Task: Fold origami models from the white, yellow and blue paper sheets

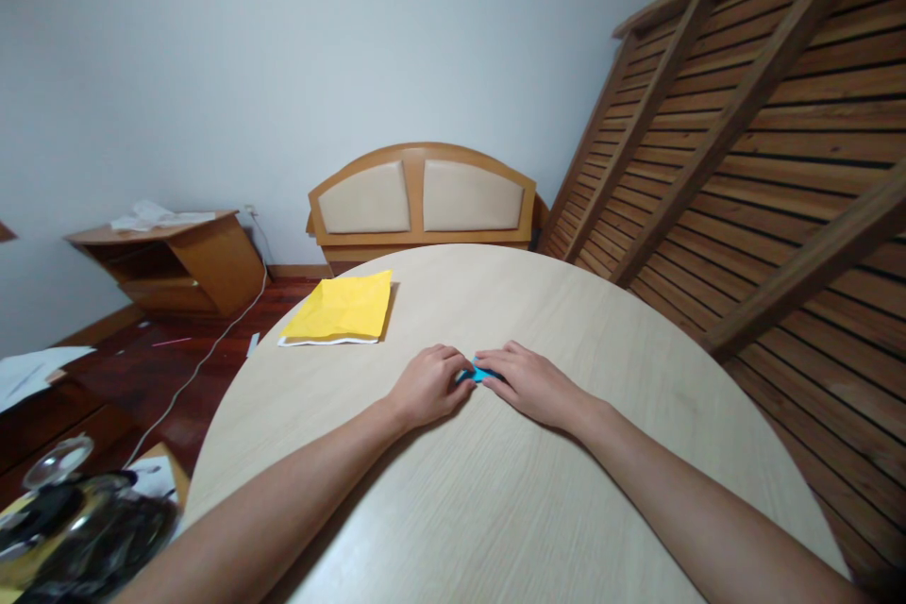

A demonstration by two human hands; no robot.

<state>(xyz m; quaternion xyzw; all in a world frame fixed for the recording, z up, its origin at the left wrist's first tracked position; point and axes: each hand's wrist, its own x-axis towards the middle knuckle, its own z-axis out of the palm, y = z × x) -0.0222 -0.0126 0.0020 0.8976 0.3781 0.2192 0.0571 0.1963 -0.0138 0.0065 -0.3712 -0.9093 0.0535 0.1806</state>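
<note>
A small piece of blue paper (479,374), seemingly folded, lies at the middle of the round table (453,510). My left hand (433,384) closes on its left end, thumb below and fingers above. From the other side, my right hand (530,381) pinches the right end between thumb and fingers. Only a narrow strip of blue shows between the two hands; the fingers cover the rest. Left of and beyond my left hand rests a stack of yellow paper (340,307), creased, with a white edge along its near side.
A wooden slatted frame (708,151) leans along the right. Behind the table stands a padded headboard (425,193). To the left are a low wooden cabinet (205,269) with papers on top, a white cable (205,359) across the floor, and dark plastic-looking clutter (106,528) nearby.
</note>
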